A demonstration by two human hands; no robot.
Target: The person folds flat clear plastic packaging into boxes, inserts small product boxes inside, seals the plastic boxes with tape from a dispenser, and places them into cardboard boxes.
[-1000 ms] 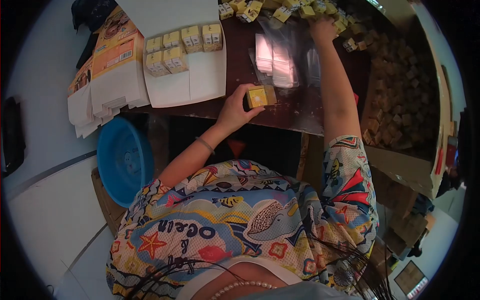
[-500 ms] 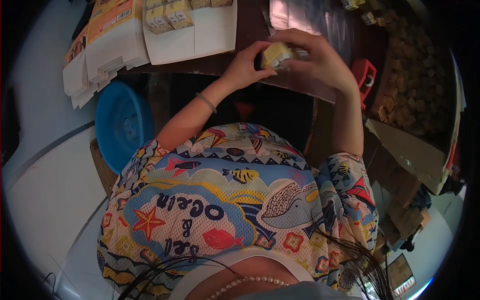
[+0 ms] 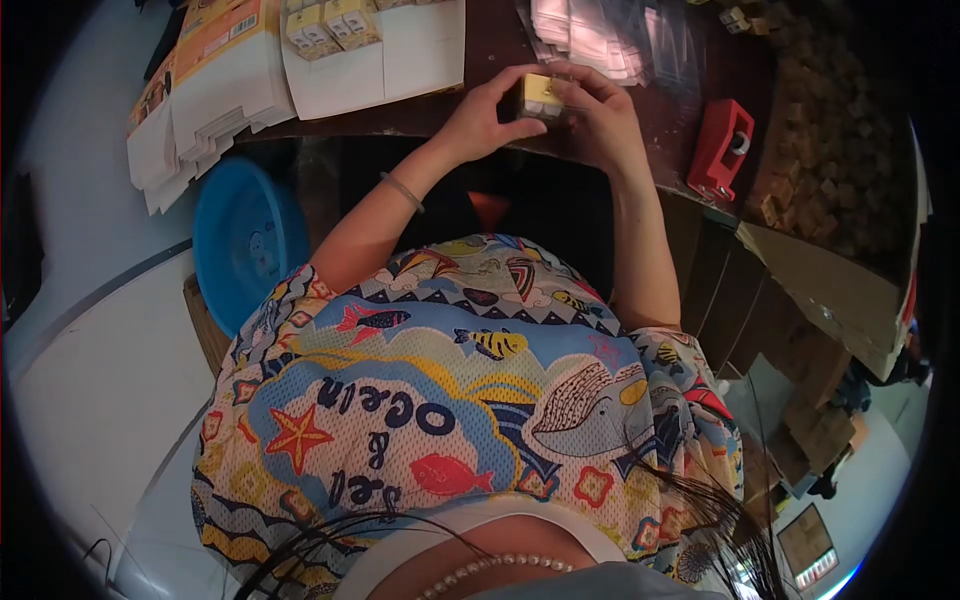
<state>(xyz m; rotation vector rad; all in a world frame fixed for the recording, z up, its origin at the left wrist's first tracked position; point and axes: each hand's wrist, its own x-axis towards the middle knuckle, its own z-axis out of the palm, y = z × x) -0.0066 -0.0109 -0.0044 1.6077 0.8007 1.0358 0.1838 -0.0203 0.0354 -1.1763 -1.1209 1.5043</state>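
Observation:
Between both hands, just above the table's front edge, is a small yellow box (image 3: 541, 88) with white and grey parts showing on its lower side. My left hand (image 3: 490, 117) grips it from the left, thumb below and fingers above. My right hand (image 3: 603, 118) closes on its right side, with fingers over the top. Behind the hands lies a pile of clear plastic sleeves (image 3: 585, 40). To the left, several yellow boxes (image 3: 333, 27) stand in rows on an open white carton (image 3: 420, 60).
A red tape dispenser (image 3: 718, 150) sits at the table's right. Beyond it, a large cardboard box (image 3: 835, 290) holds many small boxes (image 3: 825, 150). Stacked printed cartons (image 3: 215, 85) lie at the left, above a blue basin (image 3: 250, 245) below table level.
My right hand has come back from the far pile of yellow boxes and now holds the box together with my left hand. The view has tipped downward, and the tape dispenser has come into sight.

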